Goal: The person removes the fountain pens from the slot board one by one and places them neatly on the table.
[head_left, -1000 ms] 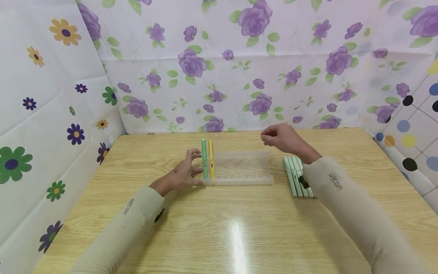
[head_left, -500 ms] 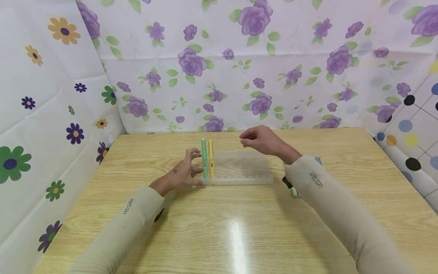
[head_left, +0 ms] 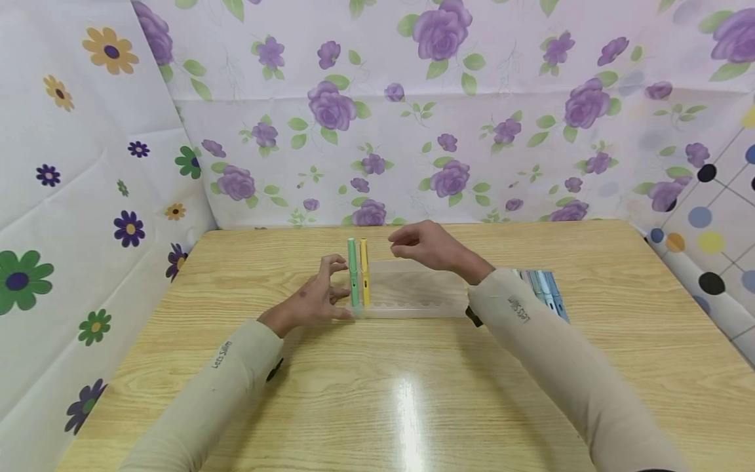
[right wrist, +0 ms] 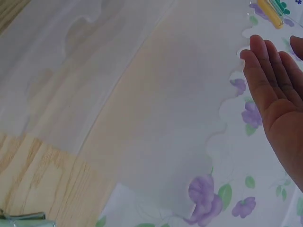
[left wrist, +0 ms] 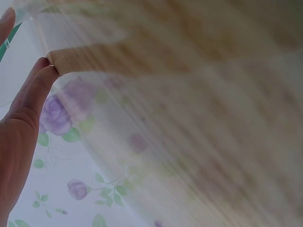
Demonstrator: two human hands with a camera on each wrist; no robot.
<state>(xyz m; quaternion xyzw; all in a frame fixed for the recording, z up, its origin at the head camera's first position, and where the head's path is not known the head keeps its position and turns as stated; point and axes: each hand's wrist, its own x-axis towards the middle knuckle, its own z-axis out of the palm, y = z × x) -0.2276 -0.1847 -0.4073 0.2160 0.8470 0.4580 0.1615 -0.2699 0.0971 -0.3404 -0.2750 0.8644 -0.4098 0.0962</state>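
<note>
A clear plastic pen rack (head_left: 419, 313) stands on the wooden table in the head view. Upright at its left end are a green pen (head_left: 353, 275) and a yellow pen (head_left: 365, 275). My left hand (head_left: 315, 295) grips the rack's left end; in the left wrist view its fingertips (left wrist: 49, 66) touch the clear edge. Above and behind the rack hovers my right hand (head_left: 427, 246), thumb and fingers apart, with nothing seen between them. In the right wrist view the right hand (right wrist: 279, 94) has nearly straight fingers near the rack's notched edge, below the yellow pen (right wrist: 271, 12).
Several pens (head_left: 548, 288), blue and pale ones among them, lie side by side on the table (head_left: 354, 393) right of the rack, partly hidden by my right sleeve. Flower-printed cloth (head_left: 389, 131) hangs behind the table, with more patterned cloth at both sides.
My right hand has moved left from above the loose pens to above the rack, near the yellow pen. My left hand and the two upright pens have stayed in place.
</note>
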